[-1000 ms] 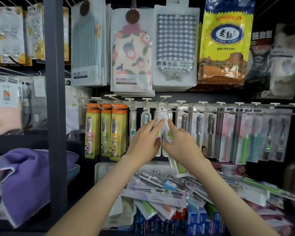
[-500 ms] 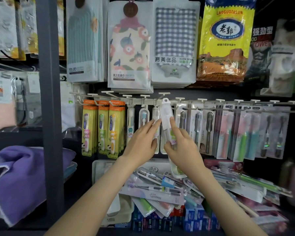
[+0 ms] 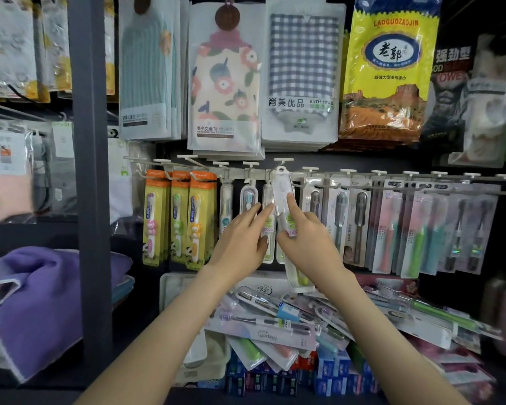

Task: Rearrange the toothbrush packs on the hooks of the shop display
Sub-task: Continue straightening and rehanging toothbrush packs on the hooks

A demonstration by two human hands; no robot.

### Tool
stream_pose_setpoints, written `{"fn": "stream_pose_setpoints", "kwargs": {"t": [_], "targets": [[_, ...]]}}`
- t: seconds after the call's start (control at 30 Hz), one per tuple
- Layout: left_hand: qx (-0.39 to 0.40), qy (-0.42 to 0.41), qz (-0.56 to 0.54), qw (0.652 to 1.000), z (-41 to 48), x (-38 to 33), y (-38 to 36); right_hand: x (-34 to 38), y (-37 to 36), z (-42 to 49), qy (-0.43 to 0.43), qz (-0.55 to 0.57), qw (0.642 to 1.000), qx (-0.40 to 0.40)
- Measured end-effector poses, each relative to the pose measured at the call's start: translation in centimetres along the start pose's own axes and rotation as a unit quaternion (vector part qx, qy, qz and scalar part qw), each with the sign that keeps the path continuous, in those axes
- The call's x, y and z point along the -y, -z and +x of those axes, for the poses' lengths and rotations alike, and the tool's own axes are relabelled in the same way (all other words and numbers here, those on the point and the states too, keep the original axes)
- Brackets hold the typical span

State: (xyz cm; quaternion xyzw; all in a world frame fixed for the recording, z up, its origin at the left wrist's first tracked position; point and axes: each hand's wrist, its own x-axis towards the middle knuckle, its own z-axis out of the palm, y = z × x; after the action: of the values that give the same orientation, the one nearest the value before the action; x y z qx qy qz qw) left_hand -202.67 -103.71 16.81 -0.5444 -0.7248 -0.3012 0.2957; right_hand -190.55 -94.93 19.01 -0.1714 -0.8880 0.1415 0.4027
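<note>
We saw a white toothbrush pack (image 3: 281, 197) with a green label at the centre. At nine o'clock from it hung yellow packs (image 3: 178, 223) topped in orange, and at three o'clock packs of pink, green and teal brushes (image 3: 392, 229). At twelve o'clock was a grey-and-white checked towel (image 3: 301, 54), at eleven a cream towel (image 3: 225, 83) with red flowers, at one a yellow bag (image 3: 389, 68), and at eight a purple cloth (image 3: 41, 302).

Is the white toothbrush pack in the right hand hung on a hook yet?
Cannot tell. The right hand grips the white pack, tilted, its hang tab up at a hook tip; threading is unclear.
</note>
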Motion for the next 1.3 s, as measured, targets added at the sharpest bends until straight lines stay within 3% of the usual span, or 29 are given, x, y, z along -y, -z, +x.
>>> {"fn": "stream_pose_setpoints", "kwargs": {"t": [0.57,0.73,0.9,1.07,1.3], "targets": [[-0.013,0.017,-0.062,0.998,1.6,-1.0,-0.9,-0.9,1.8,0.8,-0.011,-0.003,0.998,0.059],[-0.004,0.01,-0.018,1.0,1.7,-0.5,-1.4,-2.5,-1.4,1.8,-0.013,-0.01,0.997,0.08],[-0.008,0.073,0.059,0.996,2.6,0.7,-2.2,-3.7,-6.4,4.1,-0.026,-0.021,0.998,0.059],[0.014,0.033,0.143,0.989,2.6,2.0,-3.7,-5.4,-9.8,6.2,-0.047,-0.026,0.997,0.06],[0.028,0.048,0.116,0.992,-1.5,2.8,-5.2,-6.8,-11.1,5.9,-0.081,0.014,0.993,0.09]]}}
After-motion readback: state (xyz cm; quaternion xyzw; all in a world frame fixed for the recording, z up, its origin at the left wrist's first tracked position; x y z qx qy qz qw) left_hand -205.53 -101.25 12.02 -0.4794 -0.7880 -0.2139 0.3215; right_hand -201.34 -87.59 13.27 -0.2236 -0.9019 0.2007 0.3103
